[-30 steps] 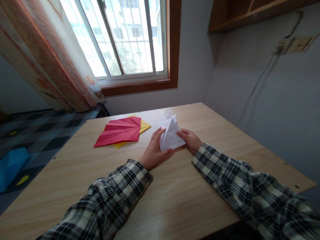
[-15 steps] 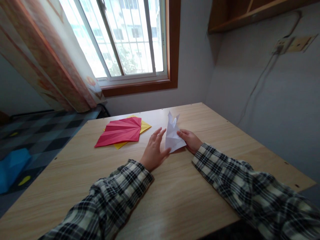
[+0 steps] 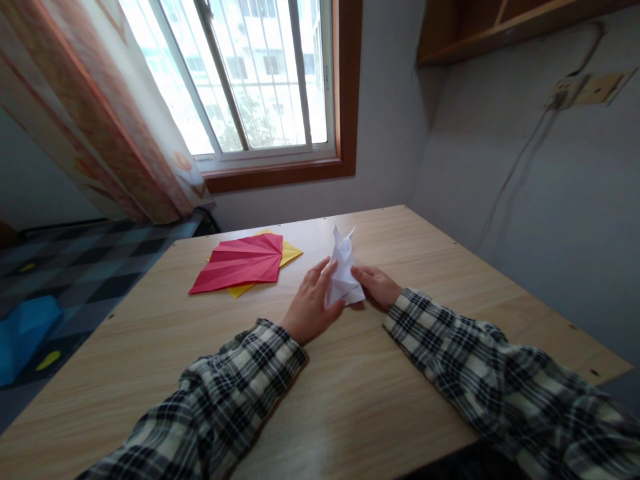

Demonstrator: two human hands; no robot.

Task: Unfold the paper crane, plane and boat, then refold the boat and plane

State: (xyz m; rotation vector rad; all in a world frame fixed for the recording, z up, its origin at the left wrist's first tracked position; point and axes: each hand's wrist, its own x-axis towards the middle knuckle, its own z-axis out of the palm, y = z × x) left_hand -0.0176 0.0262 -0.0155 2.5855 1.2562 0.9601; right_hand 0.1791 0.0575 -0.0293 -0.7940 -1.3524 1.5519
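So from the head camera, which is the only view here: a folded white paper piece [image 3: 344, 270] stands up on the wooden table [image 3: 350, 393], roughly in the middle toward the far side, with two little points sticking up at its top. The left hand [image 3: 311, 303] is pressed against its left side, fingers stretched out fairly flat along the paper and the thumb tucked under the lower edge, so it's more bracing than gripping. The right hand [image 3: 376, 285] comes in from the other side with fingertips pinching the lower right edge. My guess is it's held from both sides like that so the piece stays upright and the creases don't spring open. Both sleeves are a black-and-white plaid.

Just left of the hands, apart from the white piece, a red pleated sheet [image 3: 240, 262] lies flat on top of a yellow sheet [image 3: 289, 253], which peeks out at the right and bottom. Looks parked out of the way so the work spot is free.

The room: light wood-grain tabletop pushed into a corner, grey walls, a barred window [image 3: 250, 73] with a brown frame, a patterned curtain [image 3: 95, 127] drawn to the left, a wooden shelf [image 3: 500, 23] up high on the right and a wall socket [image 3: 585, 90] with a cable hanging down. Checkered floor at left with something blue [image 3: 23, 333] on it, can't tell what.
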